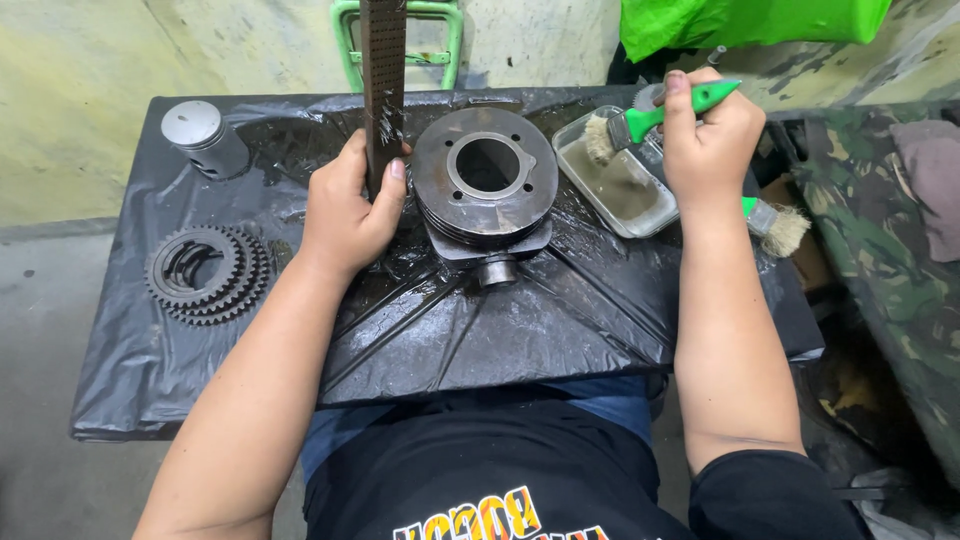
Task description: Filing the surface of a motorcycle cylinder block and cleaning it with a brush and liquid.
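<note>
Gripping an upright dark metal file (382,90), the left hand (348,210) rests just left of the engine cylinder (485,185) at the worktop's (500,330) centre. The right hand's (712,140) fingers clasp a green-handled brush (650,118), bristles over a clear tray (620,180) to the right.

two brushes (655,115), one cylinder (485,185), one piston (205,138), one gear stack (207,272), one tray (620,185).

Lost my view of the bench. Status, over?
Left hand gripping upright dark metal file. Right hand holding green-handled brush over clear tray. Round finned engine cylinder between, untouched.
</note>
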